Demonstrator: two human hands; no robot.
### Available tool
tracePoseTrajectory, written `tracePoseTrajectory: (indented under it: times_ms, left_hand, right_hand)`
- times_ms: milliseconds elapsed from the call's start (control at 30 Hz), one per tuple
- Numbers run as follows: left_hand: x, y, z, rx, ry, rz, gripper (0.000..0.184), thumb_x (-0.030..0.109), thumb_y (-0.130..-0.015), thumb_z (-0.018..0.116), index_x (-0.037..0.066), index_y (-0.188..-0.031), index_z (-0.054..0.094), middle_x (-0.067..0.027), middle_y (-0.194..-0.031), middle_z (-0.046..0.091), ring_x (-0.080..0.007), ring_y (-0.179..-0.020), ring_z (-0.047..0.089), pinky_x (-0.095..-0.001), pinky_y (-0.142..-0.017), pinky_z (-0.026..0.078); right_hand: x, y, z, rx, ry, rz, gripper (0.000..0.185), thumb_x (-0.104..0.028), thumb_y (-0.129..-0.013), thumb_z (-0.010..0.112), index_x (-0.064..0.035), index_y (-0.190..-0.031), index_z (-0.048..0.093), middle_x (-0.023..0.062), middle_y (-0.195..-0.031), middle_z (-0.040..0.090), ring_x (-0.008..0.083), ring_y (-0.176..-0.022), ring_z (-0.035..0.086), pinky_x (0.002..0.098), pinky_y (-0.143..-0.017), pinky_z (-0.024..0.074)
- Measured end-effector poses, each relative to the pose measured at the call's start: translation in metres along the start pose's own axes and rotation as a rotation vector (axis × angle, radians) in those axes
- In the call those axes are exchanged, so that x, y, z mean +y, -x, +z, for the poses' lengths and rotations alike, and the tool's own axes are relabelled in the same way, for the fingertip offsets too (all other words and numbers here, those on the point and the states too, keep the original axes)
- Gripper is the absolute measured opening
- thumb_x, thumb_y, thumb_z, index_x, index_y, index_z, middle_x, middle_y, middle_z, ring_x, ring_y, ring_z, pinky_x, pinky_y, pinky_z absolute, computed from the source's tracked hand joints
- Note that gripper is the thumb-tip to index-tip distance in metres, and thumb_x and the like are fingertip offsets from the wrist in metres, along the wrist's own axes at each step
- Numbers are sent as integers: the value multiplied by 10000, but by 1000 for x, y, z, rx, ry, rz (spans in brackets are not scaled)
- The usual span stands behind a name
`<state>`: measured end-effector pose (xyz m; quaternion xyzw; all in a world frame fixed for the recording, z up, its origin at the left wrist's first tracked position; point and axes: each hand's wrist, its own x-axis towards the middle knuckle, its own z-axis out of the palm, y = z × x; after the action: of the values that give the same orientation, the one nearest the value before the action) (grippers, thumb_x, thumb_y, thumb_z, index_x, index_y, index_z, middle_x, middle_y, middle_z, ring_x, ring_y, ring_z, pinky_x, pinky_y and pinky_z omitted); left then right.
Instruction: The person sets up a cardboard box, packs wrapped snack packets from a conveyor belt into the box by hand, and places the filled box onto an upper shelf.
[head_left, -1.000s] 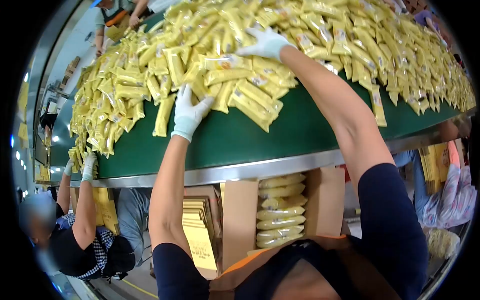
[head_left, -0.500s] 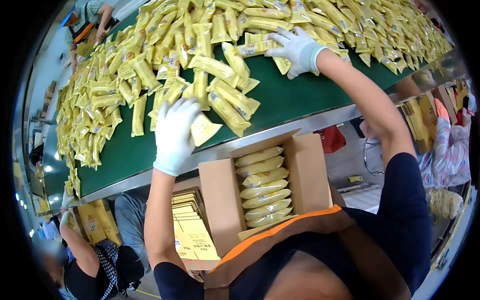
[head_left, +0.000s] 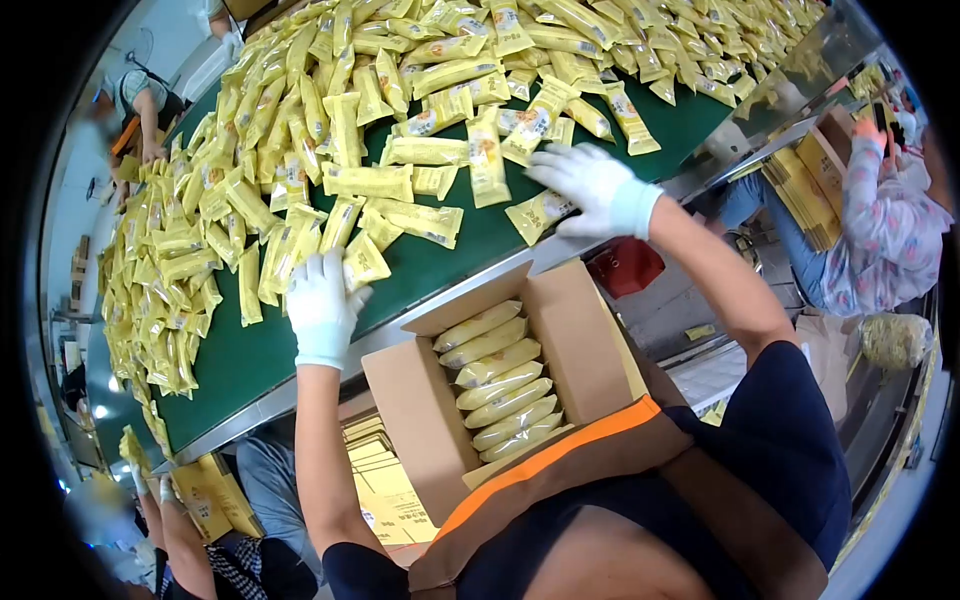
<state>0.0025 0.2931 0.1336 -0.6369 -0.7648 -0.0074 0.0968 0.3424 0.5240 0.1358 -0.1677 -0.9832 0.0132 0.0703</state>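
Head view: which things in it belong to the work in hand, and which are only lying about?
Seem part of the work:
yellow wrapped packets
open cardboard box, packets inside
green tabletop

Seem just lying about:
red item, too unclear to name
small yellow piece near the red item

Green counter (head_left: pixel 425 272): one
Yellow packets (head_left: pixel 450 76) on the counter: too many to count — they overlap, well over a hundred
Open carton (head_left: pixel 572 335): one
Packets in the open carton (head_left: pixel 503 382): seven visible
Left hand (head_left: pixel 322 308) and right hand (head_left: pixel 597 197): one each, two gloves between them
Stacks of flat yellow cartons (head_left: pixel 385 485): at least three
Cartons per stack: several — exact number unclear
Red object (head_left: pixel 625 267): one
Wrapped bundle (head_left: pixel 897 341): one
Other people (head_left: pixel 890 240): at least three
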Motion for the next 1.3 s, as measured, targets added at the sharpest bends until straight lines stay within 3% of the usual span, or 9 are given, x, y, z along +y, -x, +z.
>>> tracePoseTrajectory:
  times_ms: [133,300,433,667,733,900,1067,1200,1300]
  left_hand:
    - [8,15,10,44,101,164,777,290,-761,767,96,-1432,426,-144,-1348,504,-330,-1219,498,-466,-945,454]
    - [3,15,11,126,92,210,649,172,-766,755,84,-1358,503,-125,-1254,588,-325,-1126,568,-443,-917,473]
    - [4,3,-11,297,297,195,584,190,-767,756,85,-1299,540,-139,-1118,648,-333,-1004,616,-436,-843,488]
    - [6,-28,0,-104,223,115,583,259,-781,764,101,-1296,541,-142,-1005,666,-354,-877,648,-455,-759,515]
    - [5,-22,0,-24,204,112,607,241,-756,789,108,-1293,541,-129,-983,665,-329,-855,654,-443,-734,525]
    - [-2,8,1,3,99,-61,613,231,-751,798,90,-1288,539,-131,-1003,651,-324,-900,641,-430,-762,522]
    - [9,18,-8,18,259,-70,556,334,-913,591,51,-1382,488,-173,-1068,620,-361,-975,601,-462,-848,492]
    - [-25,17,-3,-223,673,-94,545,270,-960,499,-31,-1412,451,-200,-1135,582,-365,-1053,556,-404,-964,445]
    - [-38,12,-10,-453,944,-158,557,273,-943,551,-37,-1399,474,-197,-1197,586,-327,-1101,563,-386,-988,437]
  right_hand:
    - [9,21,7,130,-24,-86,388,-359,-761,690,-106,-1047,624,99,-1223,600,288,-1160,557,440,-1008,392]
    - [8,-5,-48,-5,-106,127,401,-437,-818,705,-83,-981,608,138,-839,645,352,-788,644,442,-690,507]
    - [52,-58,-54,123,62,46,387,-470,-882,611,-126,-1056,646,123,-861,624,330,-830,633,435,-735,495]
    - [77,-76,-13,16,326,-229,526,-580,-893,541,-73,-997,637,106,-974,617,318,-980,602,413,-877,442]
    - [61,-49,-9,13,217,-141,520,-538,-839,649,-72,-1052,559,118,-950,603,331,-857,625,405,-845,457]
    - [13,16,-3,149,147,146,750,-470,-748,751,-76,-1336,502,131,-1089,566,307,-1039,570,414,-886,452]
    - [28,-2,-22,-198,-450,588,680,-508,-779,725,-9,-1212,566,219,-1095,635,355,-1030,623,398,-876,498]
    - [75,-33,-48,74,-810,508,714,-550,-834,687,9,-1260,564,118,-1096,661,125,-945,620,269,-801,505]
    - [99,-26,-31,-98,-639,660,1027,-736,-736,650,77,-1348,511,227,-1248,632,280,-1130,621,352,-972,466]
